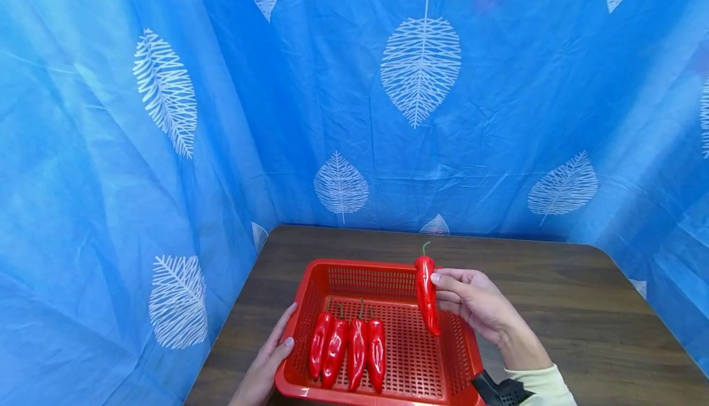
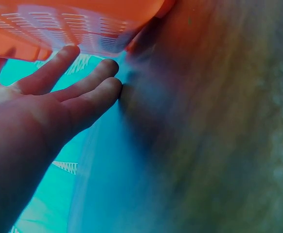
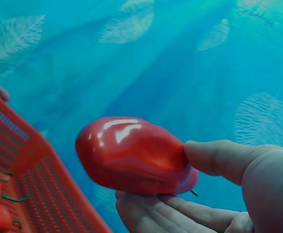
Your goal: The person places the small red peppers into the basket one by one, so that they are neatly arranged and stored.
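My right hand (image 1: 482, 301) pinches a glossy red chili pepper (image 1: 425, 295) between thumb and fingers, with its green stem up, above the right part of the red plastic basket (image 1: 346, 264). In the right wrist view the same pepper (image 3: 132, 155) points its blunt body toward the camera. Several more red peppers (image 1: 335, 347) lie side by side in the basket's left half, stems toward the far side. At the basket's left wall rests my left hand (image 1: 266, 360). The left wrist view shows its fingers (image 2: 90, 102) nearly straight against the outside of the perforated wall.
The basket sits on a dark wood-grain table (image 1: 554, 295) near its front edge. Blue curtains with white leaf prints (image 1: 421, 67) enclose the table at the back and sides. A black strap piece (image 1: 501, 389) is on the right wrist.
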The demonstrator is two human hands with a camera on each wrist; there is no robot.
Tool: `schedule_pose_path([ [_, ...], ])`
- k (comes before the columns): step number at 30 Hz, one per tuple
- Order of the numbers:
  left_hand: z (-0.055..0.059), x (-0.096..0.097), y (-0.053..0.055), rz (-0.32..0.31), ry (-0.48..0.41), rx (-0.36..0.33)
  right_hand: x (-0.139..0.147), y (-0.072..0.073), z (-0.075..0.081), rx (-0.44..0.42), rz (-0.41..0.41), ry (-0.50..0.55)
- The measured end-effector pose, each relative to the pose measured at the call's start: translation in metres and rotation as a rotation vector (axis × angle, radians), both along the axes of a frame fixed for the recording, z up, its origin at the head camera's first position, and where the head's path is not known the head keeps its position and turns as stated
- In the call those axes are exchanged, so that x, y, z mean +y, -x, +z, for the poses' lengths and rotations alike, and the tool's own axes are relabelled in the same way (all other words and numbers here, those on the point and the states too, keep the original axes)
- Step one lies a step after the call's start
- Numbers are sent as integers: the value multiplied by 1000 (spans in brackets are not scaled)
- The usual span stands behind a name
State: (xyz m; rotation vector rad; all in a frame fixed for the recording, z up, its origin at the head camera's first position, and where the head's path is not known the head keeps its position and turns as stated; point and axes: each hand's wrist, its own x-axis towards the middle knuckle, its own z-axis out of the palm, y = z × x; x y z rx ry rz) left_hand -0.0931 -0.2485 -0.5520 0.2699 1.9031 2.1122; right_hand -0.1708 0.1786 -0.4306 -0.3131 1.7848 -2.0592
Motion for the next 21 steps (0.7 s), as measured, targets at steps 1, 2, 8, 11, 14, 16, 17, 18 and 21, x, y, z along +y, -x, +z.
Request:
schedule_pose_path([
  [1,0,0,0,1,-3,-2,-4,1,-2,2,-3,-20],
  [2,-1,0,0,2,-3,-4,-9,2,-4,0,-13,-42],
  [8,0,0,1,9,4,-18,-32,7,-14,8,-94,-205],
  [11,1,1,1,8,6,-19,-42,8,-20,12,-120,-306],
  [14,1,1,1,13,8,-13,-52,8,-25,10,-133,-389],
  [16,2,2,1,20,15,-15,-58,7,-28,10,-138,-445],
  [17,2,2,0,22,16,-14,-60,7,-31,11,-139,-474],
  [18,2,1,0,22,15,-14,-62,6,-33,15,-140,-505],
  [21,1,1,0,18,11,-24,-65,4,-41,17,-126,-617],
])
